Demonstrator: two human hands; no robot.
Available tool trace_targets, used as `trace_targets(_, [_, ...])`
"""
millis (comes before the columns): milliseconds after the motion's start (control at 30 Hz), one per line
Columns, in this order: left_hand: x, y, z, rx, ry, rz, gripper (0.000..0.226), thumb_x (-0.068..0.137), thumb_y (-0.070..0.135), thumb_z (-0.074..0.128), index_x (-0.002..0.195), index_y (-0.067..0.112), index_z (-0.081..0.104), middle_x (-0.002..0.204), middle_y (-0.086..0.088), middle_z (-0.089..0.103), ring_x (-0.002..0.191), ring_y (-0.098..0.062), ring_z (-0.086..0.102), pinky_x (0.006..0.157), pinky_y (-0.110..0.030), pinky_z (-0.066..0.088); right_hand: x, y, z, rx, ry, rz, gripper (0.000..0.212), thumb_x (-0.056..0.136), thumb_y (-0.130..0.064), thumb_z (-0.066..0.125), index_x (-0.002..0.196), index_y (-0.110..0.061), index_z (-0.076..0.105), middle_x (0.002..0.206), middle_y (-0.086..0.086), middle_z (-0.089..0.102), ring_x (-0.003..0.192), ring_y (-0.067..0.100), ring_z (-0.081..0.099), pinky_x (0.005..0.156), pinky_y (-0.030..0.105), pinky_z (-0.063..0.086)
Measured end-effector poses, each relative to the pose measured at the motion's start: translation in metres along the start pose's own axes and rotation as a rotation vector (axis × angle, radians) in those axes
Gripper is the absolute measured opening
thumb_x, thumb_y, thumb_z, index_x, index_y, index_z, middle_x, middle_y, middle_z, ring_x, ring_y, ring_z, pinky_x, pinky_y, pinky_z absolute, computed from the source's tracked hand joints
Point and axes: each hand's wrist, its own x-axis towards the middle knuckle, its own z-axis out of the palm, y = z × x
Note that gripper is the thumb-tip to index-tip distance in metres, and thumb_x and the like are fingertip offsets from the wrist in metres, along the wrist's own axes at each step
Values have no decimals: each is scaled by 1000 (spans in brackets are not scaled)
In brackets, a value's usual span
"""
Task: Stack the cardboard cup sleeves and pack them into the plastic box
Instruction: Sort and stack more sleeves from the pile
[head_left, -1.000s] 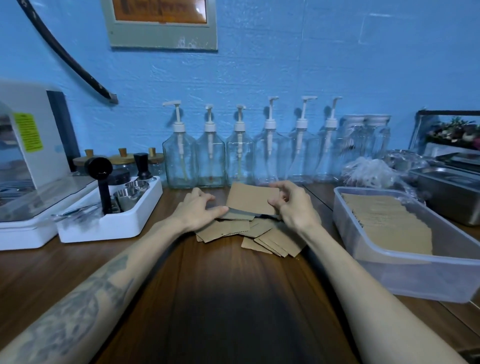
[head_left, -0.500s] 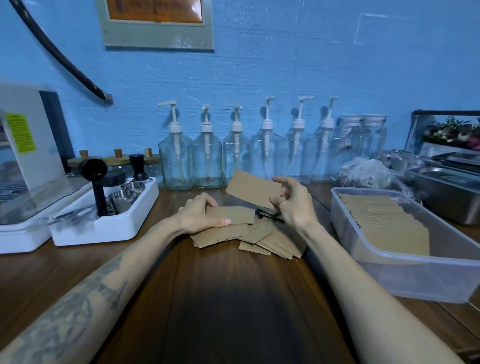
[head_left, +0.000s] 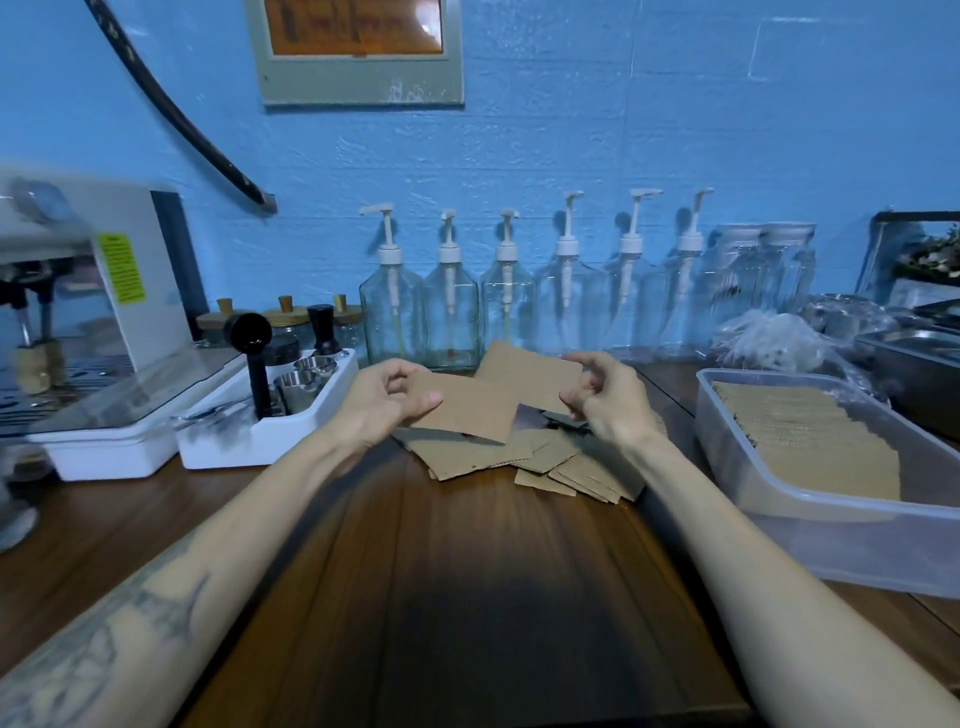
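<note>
You are gathering loose sleeves into a stack: your left hand (head_left: 382, 402) is pinching one sleeve (head_left: 470, 413), your right hand (head_left: 605, 397) is pinching another sleeve (head_left: 527, 374) above the scattered pile (head_left: 524, 460). Next (a judgement), the two need squaring together before going into the plastic box (head_left: 831, 530), sitting part-filled to your right.

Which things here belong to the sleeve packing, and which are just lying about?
Job: left hand holding a sleeve; right hand holding another sleeve; loose sleeves; plastic box.
Lying about: pump bottles; white tray; steel pan; coffee machine.
</note>
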Motion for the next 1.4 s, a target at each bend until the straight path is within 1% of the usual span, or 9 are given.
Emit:
trace_targets(200, [-22,8,-6,-225,172,43,46,79,10,80,118,11,56,91,-8,75,84,-20,72,71,-27,56,-18,-9,19,-35,-216,-84,45,86,6,67,124,-17,59,72,5,58,69,19,65,81,43,59])
trace_targets(333, [-24,21,-5,-318,255,72,45,78,14,82,116,16,58,96,-4,77,84,-16,73,66,-26,57,-26,-16,24,11,-282,-60,43,87,9,66,122,-13,58,76,12,63,64,17,63,65,33,60])
trace_targets(467, [-21,15,9,41,126,216,26,78,16,81,97,26,67,92,8,73,79,0,68,73,-21,53,-29,-18,25,13,-293,-51,27,89,5,67,106,-16,65,72,4,66,60,12,60,71,34,57])
trace_targets(700, [-18,-8,14,644,4,378,50,79,40,78,127,34,63,114,8,42,114,-12,38,99,-32,35,-27,-14,24,30,-324,-75,35,95,11,51,102,-21,65,74,-1,67,58,-2,61,70,28,56])
trace_targets(867, [-19,-16,13,610,-132,362,63,77,44,79,134,31,56,116,8,47,112,-7,47,101,-30,41,-36,-24,25,115,-457,-79,42,96,9,46,100,-27,69,71,-3,68,66,14,56,68,24,52])
trace_targets(1000, [-15,-15,16,650,-33,386,42,73,52,78,108,31,68,103,17,64,98,-5,58,89,-39,51,-42,-30,29,89,-493,-73,36,92,0,56,103,-31,71,85,18,69,70,16,54,66,28,44])
trace_targets(1100, [-14,-15,18,642,-13,396,38,72,53,79,102,31,71,99,18,66,94,-5,60,85,-41,51,-42,-28,32,62,-467,-97,26,90,-1,67,111,-17,68,81,6,66,64,9,55,59,16,43])
trace_targets(1267, [-13,-14,10,544,1,356,48,76,59,71,114,31,66,104,14,66,96,-6,59,85,-33,51,-30,-21,33,21,-341,-94,27,88,0,68,107,-18,64,71,8,56,62,21,54,58,36,50])
trace_targets(1400, [-10,-21,-6,499,52,226,44,89,47,62,124,21,59,100,6,61,94,-10,58,89,-35,51,-20,-11,21,-53,-211,-77,30,89,-2,69,112,-20,60,72,7,46,71,18,52,81,31,54])
